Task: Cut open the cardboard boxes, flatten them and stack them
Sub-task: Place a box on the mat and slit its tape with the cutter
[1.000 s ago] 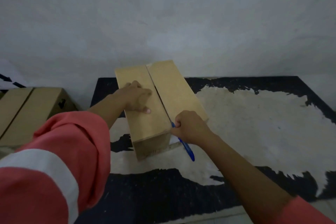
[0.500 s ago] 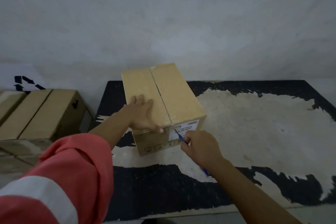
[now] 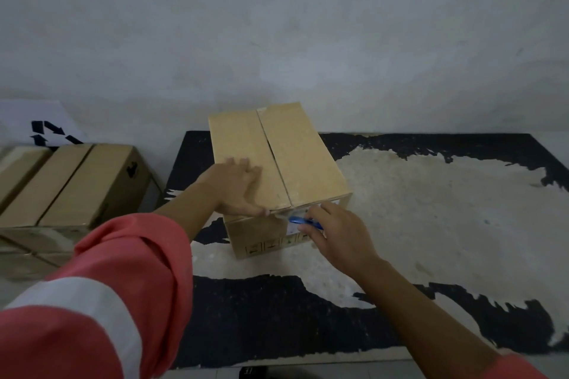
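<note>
Both hands work at the near end of a cardboard box (image 3: 277,163) standing on a worn black-and-white table (image 3: 431,209). The left hand (image 3: 238,188) lies flat and spread on the box's left top flap, thumb along the near top edge. The right hand (image 3: 334,234) is closed around a blue cutter (image 3: 303,221), whose tip meets the tape where the centre seam reaches the near face, beside a white label. The box sits toward the table's back left, its far end close to the grey wall (image 3: 308,40). Open tabletop stretches to the right and in front. More closed boxes (image 3: 70,184) lie off the table to the left.
</note>
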